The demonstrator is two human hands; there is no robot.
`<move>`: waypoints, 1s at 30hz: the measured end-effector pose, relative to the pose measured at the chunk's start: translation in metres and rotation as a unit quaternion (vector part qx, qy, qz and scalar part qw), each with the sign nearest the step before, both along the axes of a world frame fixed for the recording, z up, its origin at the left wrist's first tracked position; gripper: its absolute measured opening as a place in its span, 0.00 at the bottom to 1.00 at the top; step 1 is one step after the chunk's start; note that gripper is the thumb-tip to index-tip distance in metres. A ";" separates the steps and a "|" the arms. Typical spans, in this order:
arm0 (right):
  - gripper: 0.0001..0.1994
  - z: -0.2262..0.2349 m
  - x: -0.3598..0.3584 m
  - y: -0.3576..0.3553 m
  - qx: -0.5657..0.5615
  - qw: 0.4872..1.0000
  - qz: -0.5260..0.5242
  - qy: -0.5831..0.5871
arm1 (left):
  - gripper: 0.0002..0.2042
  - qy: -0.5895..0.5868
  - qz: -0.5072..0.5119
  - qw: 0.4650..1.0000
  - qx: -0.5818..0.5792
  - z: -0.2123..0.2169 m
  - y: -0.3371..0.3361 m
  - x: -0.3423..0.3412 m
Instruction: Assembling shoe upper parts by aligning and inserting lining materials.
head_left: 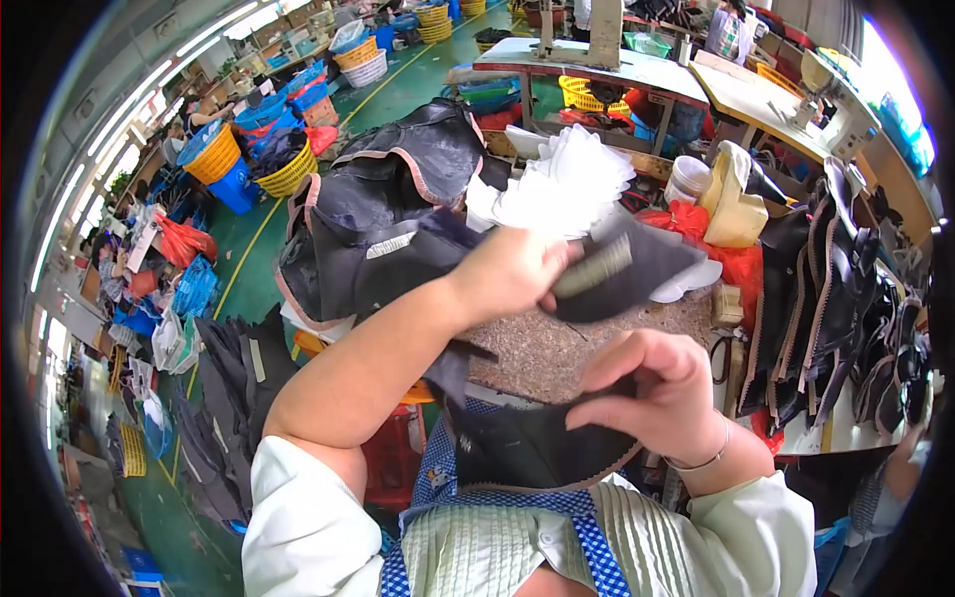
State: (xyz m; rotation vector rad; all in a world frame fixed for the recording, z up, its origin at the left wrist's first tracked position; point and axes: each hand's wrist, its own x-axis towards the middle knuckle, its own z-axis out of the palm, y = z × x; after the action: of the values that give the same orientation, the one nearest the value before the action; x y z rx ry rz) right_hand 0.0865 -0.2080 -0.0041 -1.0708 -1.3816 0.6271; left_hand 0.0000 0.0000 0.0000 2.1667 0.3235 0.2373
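Observation:
My left hand (pixel 512 271) is raised over a brown worn work pad (pixel 557 348) and pinches a dark grey cut fabric piece (pixel 637 274) with a ribbed grey strip on it. My right hand (pixel 652 388) is lower and closer to me, fingers curled on the edge of a dark fabric piece (pixel 527 448) with a zigzag-trimmed rim that lies against my apron. Behind my left hand sit a stack of white cut pieces (pixel 567 179) and a pile of dark pieces with pink edging (pixel 388 209).
A row of dark pieces with pale trim (pixel 836 298) hangs at the right. A yellow foam block (pixel 734 204), a white tub (pixel 686 179) and red bags sit behind the pad. Sewing tables (pixel 597 65), coloured baskets (pixel 214 154) and a green floor lie beyond.

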 end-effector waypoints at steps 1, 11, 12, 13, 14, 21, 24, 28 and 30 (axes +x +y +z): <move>0.12 -0.006 0.000 0.005 0.006 0.998 -0.011 0.057 | 0.11 0.034 -0.052 0.996 -0.069 -0.004 -0.003 -0.008; 0.11 -0.061 0.008 -0.026 -0.107 0.965 -0.039 0.237 | 0.08 0.055 -0.131 0.988 -0.052 0.002 -0.052 -0.077; 0.11 -0.053 0.005 -0.026 -0.134 0.964 -0.035 0.227 | 0.07 0.062 -0.122 0.989 -0.047 0.004 -0.055 -0.081; 0.11 -0.043 0.004 -0.026 -0.158 0.963 -0.035 0.216 | 0.07 0.068 -0.117 0.990 -0.040 0.007 -0.057 -0.084; 0.10 -0.039 0.006 -0.026 -0.171 0.961 -0.013 0.217 | 0.08 0.064 -0.126 0.989 -0.048 0.008 -0.058 -0.088; 0.11 -0.034 0.015 -0.030 -0.240 0.944 0.049 0.223 | 0.08 0.073 -0.138 0.988 -0.020 0.008 -0.055 -0.094; 0.12 -0.039 0.008 -0.033 -0.164 0.977 -0.006 0.136 | 0.09 0.110 -0.135 0.980 -0.094 0.012 -0.053 -0.095; 0.12 -0.043 0.005 -0.032 -0.136 0.985 -0.038 0.100 | 0.09 0.121 -0.120 0.981 -0.095 0.012 -0.052 -0.096; 0.12 -0.042 0.003 -0.032 -0.131 0.986 -0.043 0.098 | 0.09 0.117 -0.120 0.982 -0.085 0.011 -0.052 -0.097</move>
State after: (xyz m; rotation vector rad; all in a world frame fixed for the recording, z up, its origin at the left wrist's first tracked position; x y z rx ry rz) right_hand 0.0891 -0.2401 -0.0464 -1.2345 -1.0967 0.8447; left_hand -0.0970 -0.0519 0.0112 2.0425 0.2035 -0.1767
